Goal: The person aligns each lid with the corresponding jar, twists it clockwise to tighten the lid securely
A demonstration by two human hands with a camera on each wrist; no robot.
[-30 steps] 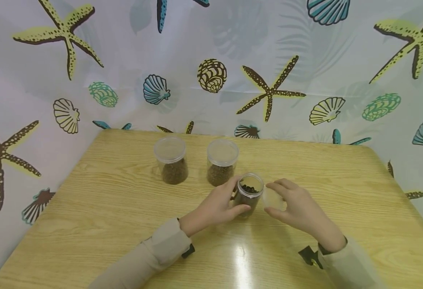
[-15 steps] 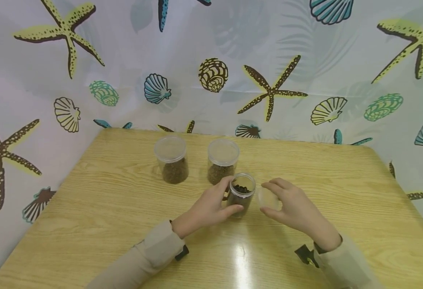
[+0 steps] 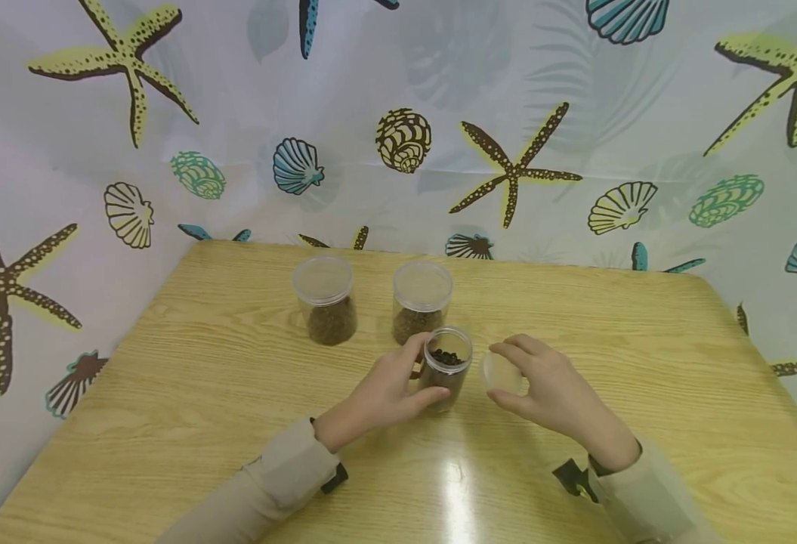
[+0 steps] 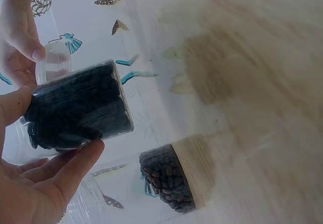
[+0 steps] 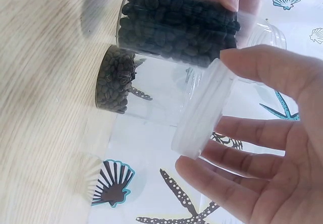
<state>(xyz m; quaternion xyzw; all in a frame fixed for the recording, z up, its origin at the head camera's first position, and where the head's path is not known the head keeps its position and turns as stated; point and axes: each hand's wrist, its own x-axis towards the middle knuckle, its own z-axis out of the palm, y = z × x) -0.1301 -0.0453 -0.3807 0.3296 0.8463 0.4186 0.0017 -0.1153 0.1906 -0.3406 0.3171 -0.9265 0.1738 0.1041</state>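
Note:
My left hand [image 3: 387, 389] grips a clear plastic jar [image 3: 445, 370] with no lid on its mouth, nearly full of dark coffee beans [image 5: 171, 24]. Thumb and fingers wrap its sides, and the left wrist view shows the jar [image 4: 81, 108] raised off the table. Just to its right, my right hand [image 3: 548, 385] pinches a translucent screw lid [image 5: 204, 110] by its rim between thumb and fingertips, the lid standing on edge. A small gap separates lid and jar in the head view.
Two lidded clear jars stand behind: a left jar [image 3: 326, 302] and a right jar [image 3: 421, 302], each about half full of brown beans. They stand on a wood-grain table [image 3: 201, 363]. A cloth backdrop [image 3: 344, 91] printed with shells and starfish rises at the back and sides.
My left hand has carried the open jar leftward. My right hand, with the lid, has shifted slightly left too, and the gap between lid and jar has widened.

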